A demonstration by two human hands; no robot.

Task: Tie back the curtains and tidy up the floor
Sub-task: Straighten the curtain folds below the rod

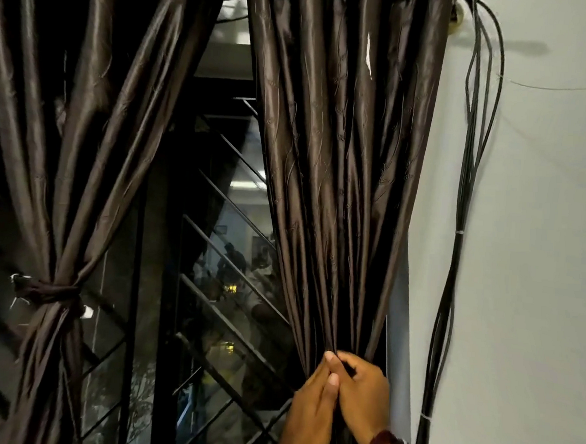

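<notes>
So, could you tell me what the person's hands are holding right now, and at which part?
Both hands, left hand and right hand, grip the right curtain where its folds are gathered into a bunch, low on the visible part of the panel.

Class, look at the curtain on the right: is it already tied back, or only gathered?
Only gathered. Both hands, left hand and right hand, bunch the right curtain; no tie shows round it, unlike the left curtain.

Floor out of view; curtains (340, 156) hang at barred window (219, 286), cables (464, 198) against wall (539, 271)
</notes>
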